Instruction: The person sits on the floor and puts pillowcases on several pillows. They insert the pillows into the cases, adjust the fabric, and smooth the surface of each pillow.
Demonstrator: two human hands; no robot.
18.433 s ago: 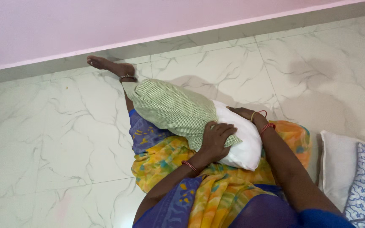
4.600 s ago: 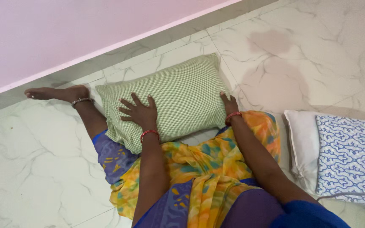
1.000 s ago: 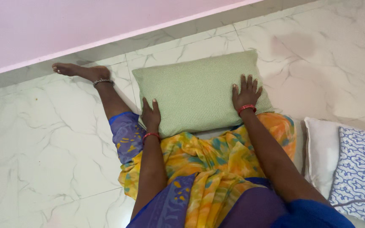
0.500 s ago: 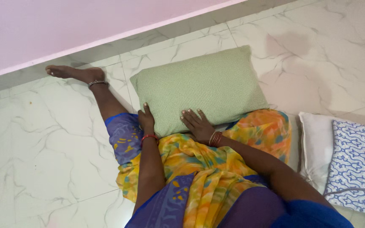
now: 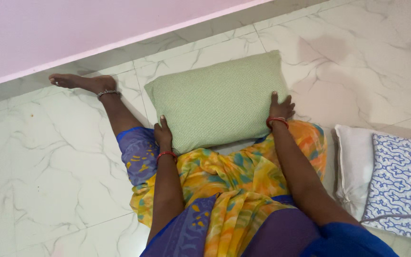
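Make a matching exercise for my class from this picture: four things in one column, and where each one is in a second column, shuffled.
Things
1. green checked pillow
2. left hand
3. right hand
4. blue patterned pillow

Places
A. on the floor at the far right of the picture
B. at the pillow's near left corner
C. lying across the person's lap and the marble floor
D. at the pillow's right edge

Pairs: 1-C, 2-B, 3-D, 4-A
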